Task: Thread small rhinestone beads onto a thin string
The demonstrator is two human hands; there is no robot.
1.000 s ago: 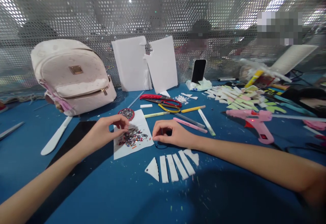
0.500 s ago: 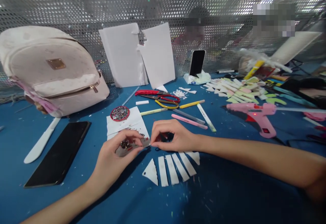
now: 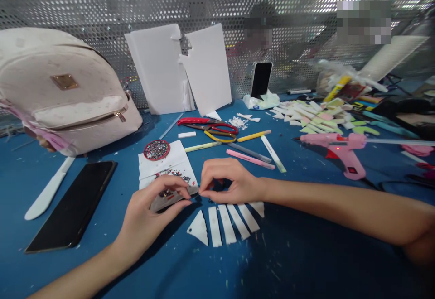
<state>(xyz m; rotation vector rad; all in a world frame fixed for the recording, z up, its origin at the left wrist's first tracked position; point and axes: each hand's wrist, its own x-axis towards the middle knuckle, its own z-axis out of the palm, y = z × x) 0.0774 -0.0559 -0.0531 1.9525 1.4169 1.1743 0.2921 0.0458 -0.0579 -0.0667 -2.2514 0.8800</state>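
Note:
My left hand [image 3: 149,208] is curved at the near edge of a white paper sheet [image 3: 149,167], its thumb and fingertips slightly apart with nothing seen between them. Small dark and shiny beads [image 3: 173,173] lie scattered on that sheet. Close beside it, my right hand [image 3: 227,183] has thumb and forefinger pinched together; whatever they hold is too small to name. Just below the hands, white pieces form a fish-like row: a pointed head piece [image 3: 199,230] with a dark eye hole, several strips [image 3: 227,225] and an end piece [image 3: 258,208] partly under my right wrist.
Beyond the hands lie a red dish of beads [image 3: 157,149], red-handled scissors [image 3: 210,127] and markers [image 3: 250,159]. A pink glue gun [image 3: 340,147] rests right, a phone [image 3: 73,206] and white knife [image 3: 50,190] left. A backpack [image 3: 74,95] and white boards [image 3: 156,68] stand behind.
My left fingertips have parted a little and moved slightly away from my right hand. The whole view has shifted slightly; the white pieces keep their arrangement.

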